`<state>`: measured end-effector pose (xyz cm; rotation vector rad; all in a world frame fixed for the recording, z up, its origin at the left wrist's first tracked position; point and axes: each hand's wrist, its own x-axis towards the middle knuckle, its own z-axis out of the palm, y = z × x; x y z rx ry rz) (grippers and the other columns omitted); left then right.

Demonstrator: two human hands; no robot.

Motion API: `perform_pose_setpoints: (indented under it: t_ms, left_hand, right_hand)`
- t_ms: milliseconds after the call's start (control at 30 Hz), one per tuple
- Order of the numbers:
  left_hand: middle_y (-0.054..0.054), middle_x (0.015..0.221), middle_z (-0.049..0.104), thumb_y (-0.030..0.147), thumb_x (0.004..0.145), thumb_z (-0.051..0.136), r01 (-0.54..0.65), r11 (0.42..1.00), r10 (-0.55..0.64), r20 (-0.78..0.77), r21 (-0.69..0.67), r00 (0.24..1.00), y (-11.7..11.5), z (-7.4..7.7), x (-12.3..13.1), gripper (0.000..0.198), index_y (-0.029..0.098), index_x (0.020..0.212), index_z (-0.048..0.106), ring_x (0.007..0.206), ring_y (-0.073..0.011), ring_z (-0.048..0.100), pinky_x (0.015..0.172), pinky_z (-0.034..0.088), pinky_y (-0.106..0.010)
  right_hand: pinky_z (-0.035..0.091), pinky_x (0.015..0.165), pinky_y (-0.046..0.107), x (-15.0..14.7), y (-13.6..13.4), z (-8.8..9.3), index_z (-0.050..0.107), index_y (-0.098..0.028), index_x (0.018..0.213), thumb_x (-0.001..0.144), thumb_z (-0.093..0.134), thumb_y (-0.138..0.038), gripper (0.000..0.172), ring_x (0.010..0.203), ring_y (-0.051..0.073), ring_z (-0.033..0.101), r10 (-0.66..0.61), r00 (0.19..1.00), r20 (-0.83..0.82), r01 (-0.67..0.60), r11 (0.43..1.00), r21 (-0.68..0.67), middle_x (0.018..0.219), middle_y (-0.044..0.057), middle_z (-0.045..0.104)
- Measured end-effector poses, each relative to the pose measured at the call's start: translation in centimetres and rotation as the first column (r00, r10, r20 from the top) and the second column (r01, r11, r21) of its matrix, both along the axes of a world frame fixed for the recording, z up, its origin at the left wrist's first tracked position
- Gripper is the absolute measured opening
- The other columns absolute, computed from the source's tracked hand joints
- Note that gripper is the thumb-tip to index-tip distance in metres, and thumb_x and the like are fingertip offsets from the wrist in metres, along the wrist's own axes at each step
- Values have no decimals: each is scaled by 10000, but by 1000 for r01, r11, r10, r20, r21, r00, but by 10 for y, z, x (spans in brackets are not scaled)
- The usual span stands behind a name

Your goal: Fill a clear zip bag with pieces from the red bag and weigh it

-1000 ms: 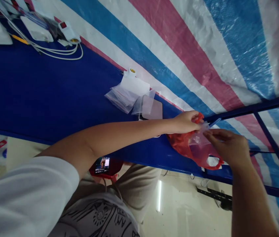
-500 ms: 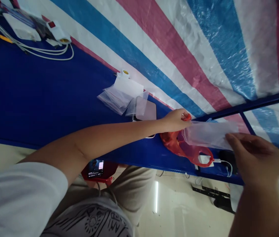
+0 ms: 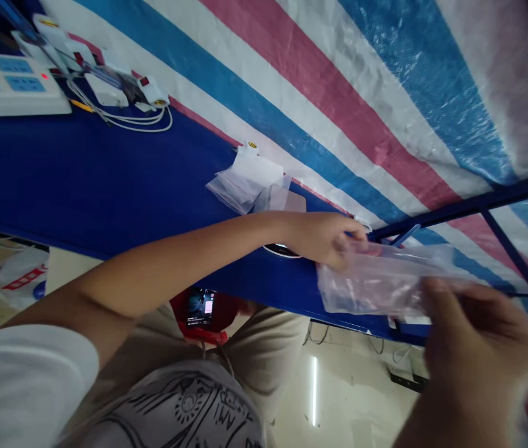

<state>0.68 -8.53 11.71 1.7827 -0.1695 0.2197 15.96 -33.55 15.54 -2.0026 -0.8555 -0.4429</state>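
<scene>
Two bare hands, two forearms in view, both over the right part of one blue table [image 3: 105, 165]. Left hand [image 3: 324, 239]: fingers curled nearly closed, gripping the left end of a clear plastic bag [image 3: 376, 286]. Right hand [image 3: 483, 330], blurred: thumb and fingers drawn together, pinching the same bag at its right end. The bag spans the gap between the hands, lying roughly level above the table's near edge; whether it is one bag or several layers cannot be told. Left of the left hand: one pile of small clear bags [image 3: 231, 191], overlapping, exact count not readable; one white sheet of paper [image 3: 259, 168] against the pile; one grey device [image 3: 296, 202] with rounded corners, partly covered by the left forearm. Far left: one white power strip [image 3: 53, 102] with four blue socket panels and one red light visible, one yellow stick [image 3: 81, 106], and looped white cable [image 3: 152, 127]. Below the table: one phone [image 3: 201, 307], screen lit, on or in one red plastic object [image 3: 221, 337]. Behind: one striped sheet [image 3: 339, 106] in blue, white and red.
</scene>
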Motion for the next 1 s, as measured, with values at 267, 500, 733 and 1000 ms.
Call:
perform_pose_setpoints:
  t_ms: [267, 500, 733, 1000]
  left_hand:
    - [-53, 1037, 756, 411, 768, 753, -622, 782, 560, -398, -35, 727, 17, -98, -112, 545, 220, 1245, 571, 848, -197, 684, 777, 513, -316]
    - [-89, 1150, 755, 379, 802, 695, -740, 668, 715, -337, 73, 612, 18, -121, -148, 537, 226, 1288, 525, 866, -192, 711, 838, 534, -351]
    - [-90, 1223, 742, 419, 833, 662, -684, 694, 720, -213, 223, 661, 34, -123, -157, 589, 232, 1378, 536, 794, -170, 696, 765, 553, -340]
    - [-102, 1255, 726, 473, 861, 646, -770, 544, 837, -150, 333, 526, 53, -128, -215, 587, 212, 1378, 550, 803, -172, 700, 765, 551, -330]
  right_hand:
    - [585, 533, 342, -85, 84, -143, 639, -217, 875, 687, 830, -593, 461, 606, 195, 666, 194, 578, -793, -206, 974, 89, 791, 20, 677]
    - [625, 619, 361, -106, 87, -158, 530, -227, 1254, 895, 681, -547, 505, 752, 210, 719, 173, 800, -575, -282, 954, -105, 1152, 118, 711]
    - [565, 1067, 454, -148, 105, -136, 638, -137, 1309, 1054, 428, -211, 339, 1273, 258, 657, 592, 803, 75, -559, 790, -253, 1299, 171, 708]
    - [267, 1300, 501, -206, 184, -152, 487, 44, 1517, 1097, 428, -448, 650, 1566, 339, 347, 816, 577, 8, -631, 452, -631, 1611, 251, 461]
